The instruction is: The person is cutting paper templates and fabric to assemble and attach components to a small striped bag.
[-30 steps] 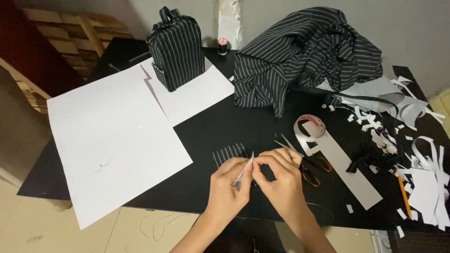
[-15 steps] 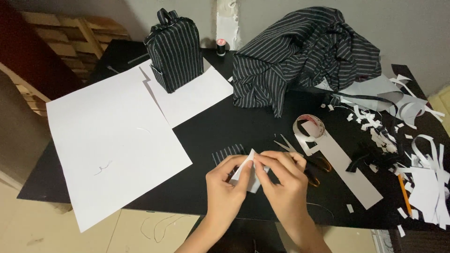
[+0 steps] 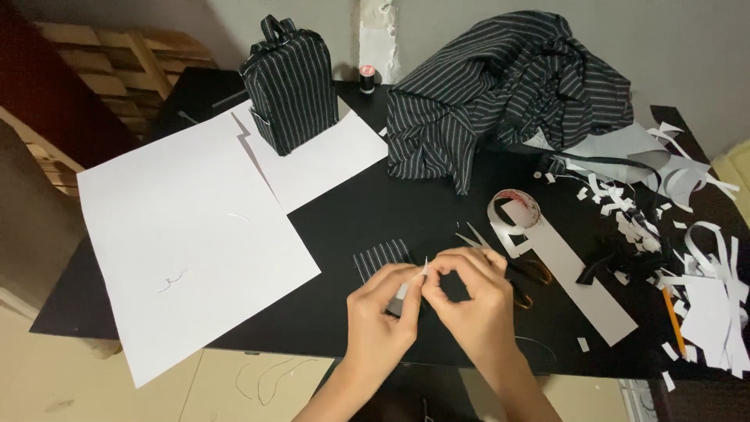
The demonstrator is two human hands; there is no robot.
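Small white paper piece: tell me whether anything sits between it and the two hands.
Nothing visible does. Both the left hand and the right hand already pinch the small white paper piece directly, above the black table. The striped fabric patch and scissors lie beside them.

The room is a bit dim, with soft light from above. The big white paper sheet (image 3: 187, 234) looks brightest. The black counter (image 3: 367, 211) stays dark, with only faint shadows. The picture is mostly sharp, and edges bend a little
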